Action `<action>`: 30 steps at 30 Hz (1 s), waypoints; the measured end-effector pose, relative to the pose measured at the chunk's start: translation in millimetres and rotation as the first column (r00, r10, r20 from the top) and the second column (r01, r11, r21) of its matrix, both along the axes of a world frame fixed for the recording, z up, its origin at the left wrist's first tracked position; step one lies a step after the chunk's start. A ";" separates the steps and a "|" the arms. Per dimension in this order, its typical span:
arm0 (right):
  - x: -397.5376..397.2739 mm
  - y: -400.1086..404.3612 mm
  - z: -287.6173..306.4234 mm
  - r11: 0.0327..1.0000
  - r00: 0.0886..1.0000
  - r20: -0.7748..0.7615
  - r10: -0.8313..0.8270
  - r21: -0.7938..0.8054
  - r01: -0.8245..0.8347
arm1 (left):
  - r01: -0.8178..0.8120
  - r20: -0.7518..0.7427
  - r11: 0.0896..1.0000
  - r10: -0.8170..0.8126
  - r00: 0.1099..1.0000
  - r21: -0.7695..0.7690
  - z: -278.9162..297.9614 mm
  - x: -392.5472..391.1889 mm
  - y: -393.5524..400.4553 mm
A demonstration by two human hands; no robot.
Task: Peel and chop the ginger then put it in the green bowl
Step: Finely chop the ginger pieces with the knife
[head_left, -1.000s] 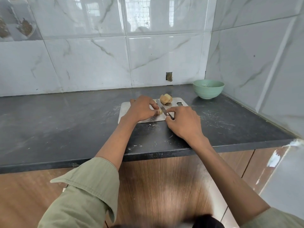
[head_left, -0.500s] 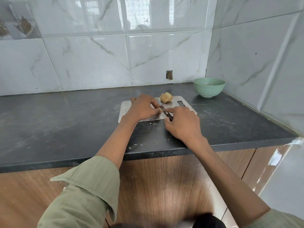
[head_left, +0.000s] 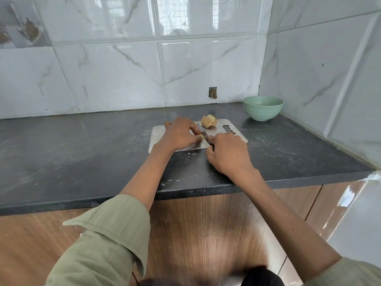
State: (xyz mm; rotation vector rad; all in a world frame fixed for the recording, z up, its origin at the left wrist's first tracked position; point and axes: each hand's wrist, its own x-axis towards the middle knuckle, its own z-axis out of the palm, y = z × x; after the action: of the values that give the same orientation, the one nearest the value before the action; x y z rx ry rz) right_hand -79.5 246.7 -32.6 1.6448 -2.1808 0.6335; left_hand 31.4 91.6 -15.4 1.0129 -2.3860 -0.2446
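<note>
A person in olive sleeves [head_left: 107, 236] is working at a dark counter [head_left: 61, 153] that is stretching across the middle of the frame, with wood-grain cabinet fronts [head_left: 206, 234] showing below its edge and glossy marble-look wall tiles [head_left: 103, 75] rising behind it. At the centre of the frame, a metal cutting board [head_left: 158, 135] is lying flat on the counter, its left part bare and its near edge partly hidden by both hands. The left hand [head_left: 180, 134] is resting on the board with its fingers curled down, pinching a small piece of ginger [head_left: 202, 137] that is mostly hidden under the fingertips. Just to the right, a knife [head_left: 203, 134] is angling across the board, its blade touching that small piece, while the right hand [head_left: 227, 153] is clenching the handle, which it is covering almost entirely. Behind the blade, near the far edge of the board, a larger lump of ginger [head_left: 208, 121] is sitting apart from both hands. A cut-out handle slot [head_left: 229, 129] is showing at the board's right end. In the right-centre of the frame, the green bowl [head_left: 263, 108] is standing upright on the counter in the tiled corner, well apart from the board. A small dark opening [head_left: 213, 92] is showing in the back wall just above the counter.
</note>
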 end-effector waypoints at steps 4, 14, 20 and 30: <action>-0.7 -10.5 7.0 0.997 0.998 -0.024 0.061 0.042 -0.060 | 0.005 0.019 1.000 -0.005 1.000 0.003 1.4 0.3 1.4; -18.1 -13.4 -0.9 0.995 0.991 0.108 0.085 0.035 -0.089 | -0.007 -0.011 1.000 0.007 1.000 0.012 1.1 1.5 2.0; -14.7 -22.6 -3.2 0.997 0.993 0.086 0.076 0.003 -0.076 | -0.002 -0.023 1.000 0.002 1.000 0.024 1.0 2.4 1.0; -13.3 -26.0 -2.8 0.999 0.984 0.174 0.032 0.000 -0.032 | -0.008 -0.054 0.999 0.010 0.998 0.033 -1.9 1.5 -3.3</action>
State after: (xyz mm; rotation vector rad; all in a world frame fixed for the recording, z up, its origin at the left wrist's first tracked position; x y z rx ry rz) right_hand -92.8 220.7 -35.4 1.6864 -2.2795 0.8112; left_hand 32.9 88.3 -17.3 1.0186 -2.3350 -0.3052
